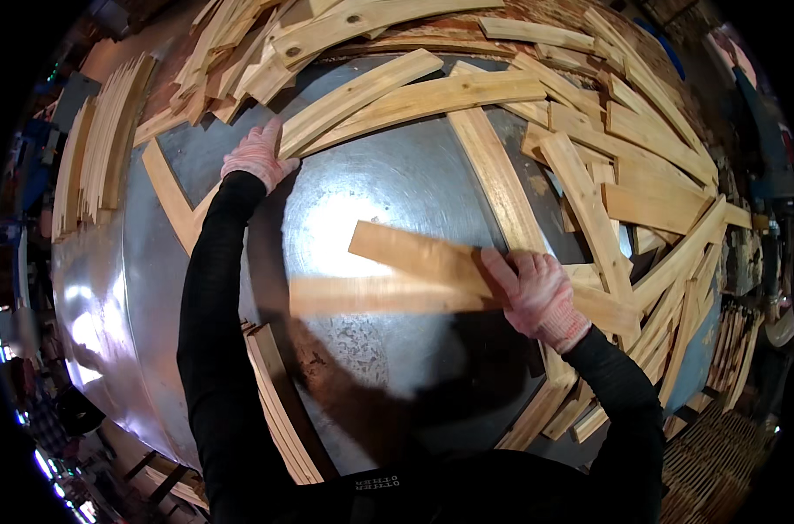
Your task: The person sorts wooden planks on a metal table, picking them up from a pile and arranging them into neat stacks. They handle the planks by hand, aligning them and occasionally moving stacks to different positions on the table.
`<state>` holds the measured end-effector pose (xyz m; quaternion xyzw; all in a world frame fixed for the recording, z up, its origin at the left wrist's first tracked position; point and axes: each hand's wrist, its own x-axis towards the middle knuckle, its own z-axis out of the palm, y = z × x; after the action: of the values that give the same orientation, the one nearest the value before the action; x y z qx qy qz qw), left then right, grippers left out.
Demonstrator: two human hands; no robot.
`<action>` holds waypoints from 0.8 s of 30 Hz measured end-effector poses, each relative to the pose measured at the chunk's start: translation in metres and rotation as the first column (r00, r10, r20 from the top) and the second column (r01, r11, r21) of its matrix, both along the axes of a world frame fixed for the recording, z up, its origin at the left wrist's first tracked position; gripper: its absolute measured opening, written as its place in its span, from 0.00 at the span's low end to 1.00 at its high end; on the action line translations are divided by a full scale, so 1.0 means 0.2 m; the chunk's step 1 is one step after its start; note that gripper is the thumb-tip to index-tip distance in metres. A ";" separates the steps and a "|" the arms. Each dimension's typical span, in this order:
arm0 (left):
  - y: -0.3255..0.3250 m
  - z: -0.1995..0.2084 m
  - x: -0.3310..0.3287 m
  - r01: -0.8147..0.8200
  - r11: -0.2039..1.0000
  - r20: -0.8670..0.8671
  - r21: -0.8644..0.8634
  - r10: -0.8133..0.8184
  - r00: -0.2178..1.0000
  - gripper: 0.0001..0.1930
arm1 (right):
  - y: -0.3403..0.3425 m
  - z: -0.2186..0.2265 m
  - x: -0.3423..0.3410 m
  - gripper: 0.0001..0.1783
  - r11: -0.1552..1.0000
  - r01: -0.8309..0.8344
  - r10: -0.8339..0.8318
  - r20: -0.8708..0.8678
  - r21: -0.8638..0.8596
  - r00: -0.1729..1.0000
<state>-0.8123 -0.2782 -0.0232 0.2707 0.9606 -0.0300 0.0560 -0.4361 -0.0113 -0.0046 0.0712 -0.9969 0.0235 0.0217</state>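
Both my hands wear pinkish knit gloves. My right hand (541, 295) is closed on two flat wooden boards that cross at a narrow angle. Of these, the upper board (414, 251) slants up to the left, and the lower board (371, 295) lies roughly level, its left part smeared by motion. The hand hides where they overlap. Farther away, my left hand (261, 157) has its fingers and thumb around the near left ends of two pale boards: a straight-looking far board (362, 96) and a nearer board (423, 105) fanned out from it.
Under the boards is a shiny metal tabletop (344, 201). A jumbled board heap (650, 175) covers its right side, and more boards (231, 52) pile up at the far left. An upright-edged stack (109, 140) stands left; another stack (279, 406) lies beside my left forearm.
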 end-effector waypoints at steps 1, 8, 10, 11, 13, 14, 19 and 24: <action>-0.01 0.03 0.01 0.002 1.000 -0.023 -0.014 -0.002 1.000 0.42 | -0.01 0.03 0.04 0.34 0.997 -0.041 0.043 0.033 -0.058 0.999; 0.43 0.08 0.17 0.068 0.991 0.027 -0.112 -0.065 0.998 0.52 | -0.02 0.00 0.46 0.29 0.946 -0.313 0.305 -0.088 -0.090 0.948; 0.43 0.04 0.11 -0.046 0.998 0.045 0.033 0.044 0.998 0.46 | 0.00 0.01 0.52 0.28 0.945 -0.311 0.302 -0.096 -0.098 0.949; 0.48 0.12 0.11 -0.104 0.993 0.057 -0.048 0.107 0.993 0.43 | 0.02 0.04 0.54 0.30 0.940 -0.316 0.316 -0.016 -0.131 0.949; 0.44 0.24 0.10 -0.117 0.989 -0.088 -0.087 0.110 0.990 0.34 | 0.08 0.08 0.57 0.28 0.923 -0.341 0.345 -0.010 -0.178 0.939; 0.39 0.37 0.13 -0.063 0.997 -0.249 -0.045 0.050 0.967 0.32 | 0.10 0.09 0.57 0.28 0.911 -0.352 0.358 -0.011 -0.213 0.934; 0.08 1.16 0.17 0.050 0.998 -0.505 -0.047 -0.067 0.860 0.38 | 0.21 0.14 0.52 0.33 0.897 -0.385 0.372 -0.100 -0.219 0.923; -0.31 1.75 0.54 0.011 0.819 0.072 0.574 -0.064 0.995 0.36 | 0.24 0.61 0.39 0.46 0.903 -0.215 0.126 -0.249 -0.372 0.960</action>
<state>-0.7033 -0.3403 0.3272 0.2948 0.9163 0.2706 0.0137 -0.3585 0.0369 0.1166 0.1548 -0.9529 0.2180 0.1434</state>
